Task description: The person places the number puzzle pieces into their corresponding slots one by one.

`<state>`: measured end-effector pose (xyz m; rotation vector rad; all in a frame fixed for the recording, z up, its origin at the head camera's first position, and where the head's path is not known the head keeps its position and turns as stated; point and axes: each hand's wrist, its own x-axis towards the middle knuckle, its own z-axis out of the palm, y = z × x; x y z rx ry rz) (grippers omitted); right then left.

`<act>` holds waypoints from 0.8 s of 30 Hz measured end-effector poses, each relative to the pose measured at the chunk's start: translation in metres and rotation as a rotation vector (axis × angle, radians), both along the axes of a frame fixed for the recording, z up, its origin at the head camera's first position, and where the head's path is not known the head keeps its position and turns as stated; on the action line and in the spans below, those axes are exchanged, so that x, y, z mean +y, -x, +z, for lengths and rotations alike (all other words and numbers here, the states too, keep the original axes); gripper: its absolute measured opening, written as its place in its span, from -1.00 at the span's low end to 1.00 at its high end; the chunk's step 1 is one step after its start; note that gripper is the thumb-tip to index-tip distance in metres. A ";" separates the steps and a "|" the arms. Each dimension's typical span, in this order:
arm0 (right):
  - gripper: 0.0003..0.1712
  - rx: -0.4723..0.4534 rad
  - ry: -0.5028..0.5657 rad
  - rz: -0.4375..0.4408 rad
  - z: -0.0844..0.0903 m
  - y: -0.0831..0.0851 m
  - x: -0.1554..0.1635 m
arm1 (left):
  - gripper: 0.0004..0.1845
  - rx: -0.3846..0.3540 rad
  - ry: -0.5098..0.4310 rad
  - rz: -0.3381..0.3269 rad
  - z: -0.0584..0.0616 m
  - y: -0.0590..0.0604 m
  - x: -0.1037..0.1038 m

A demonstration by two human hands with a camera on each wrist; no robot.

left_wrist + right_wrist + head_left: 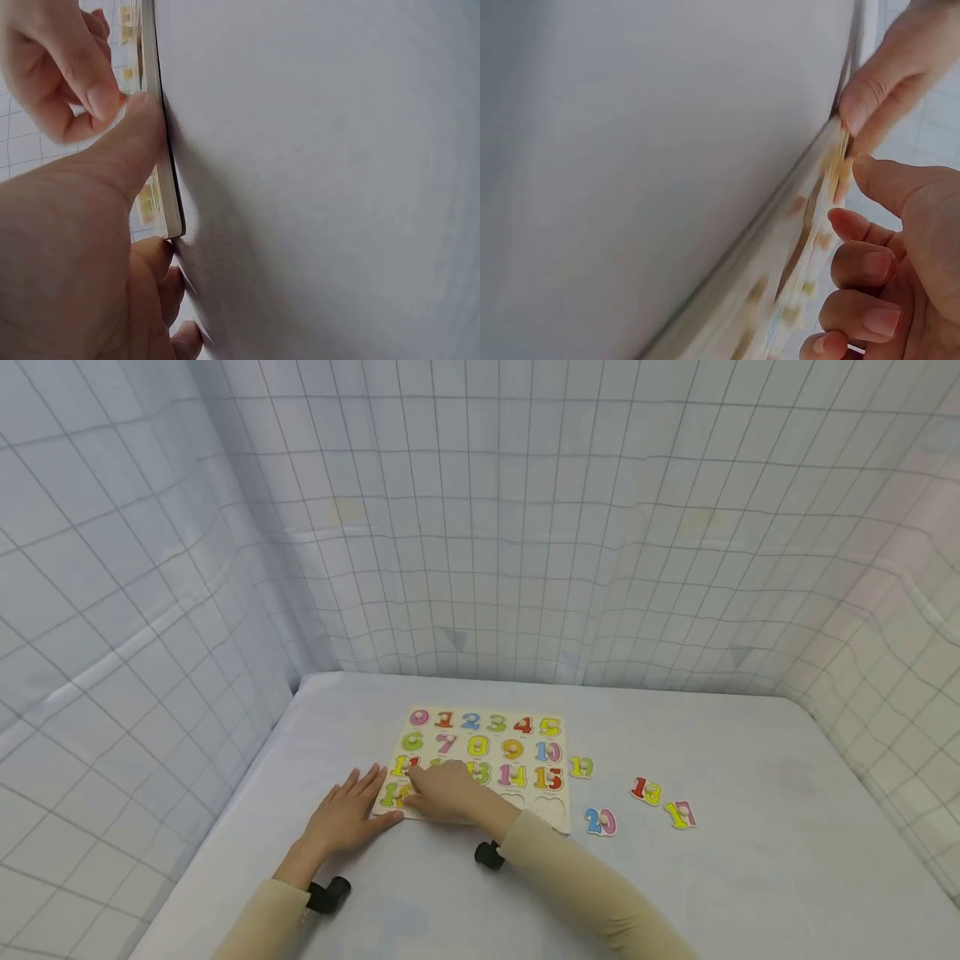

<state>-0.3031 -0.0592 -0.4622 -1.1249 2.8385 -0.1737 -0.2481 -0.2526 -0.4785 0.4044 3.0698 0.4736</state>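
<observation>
The number puzzle board (487, 760) lies flat on the white table (750, 877), and its near left corner is touched by the flat, open left hand (347, 817). A piece in the bottom row is pinched by the right hand (444, 792), while loose number pieces (648, 792) are seen to the right of the board.

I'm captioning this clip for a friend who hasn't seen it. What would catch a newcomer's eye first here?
The bright number puzzle board in the middle of the pale table, with both hands at its near left corner: the left hand lies flat by the edge, and the right hand covers pieces in the bottom rows. Next, four loose pieces lying to the board's right: 19, 20, 13 and 17.
</observation>
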 end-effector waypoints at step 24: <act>-0.54 -0.077 0.121 -0.450 0.016 0.005 0.276 | -0.07 -0.031 0.008 0.006 0.007 -0.002 0.003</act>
